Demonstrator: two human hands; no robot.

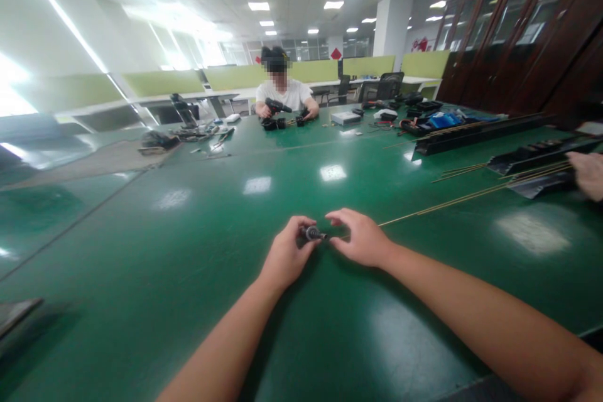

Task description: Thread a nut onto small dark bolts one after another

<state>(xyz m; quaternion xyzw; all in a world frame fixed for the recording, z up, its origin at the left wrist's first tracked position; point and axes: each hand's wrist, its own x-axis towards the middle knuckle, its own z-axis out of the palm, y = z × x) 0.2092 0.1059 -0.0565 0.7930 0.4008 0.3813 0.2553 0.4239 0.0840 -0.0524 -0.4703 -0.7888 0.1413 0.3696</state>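
My left hand [288,251] is closed around a small dark cylindrical part [312,233], ribbed, with a narrow metal tip pointing right. Just right of that tip is my right hand [360,237], its thumb and fingers curved and apart with a gap between them. No object shows in its grasp. A thin brass-coloured rod [424,209] lies on the green tabletop [211,301] and passes behind my right hand; whether they touch cannot be made out.
Across the table a person in a white top [294,95] holds a dark power drill [277,105]. Black metal channels [471,135] and more thin rods lie at the right, near another person's hand [588,173]. Tools and scraps [188,133] clutter the far left.
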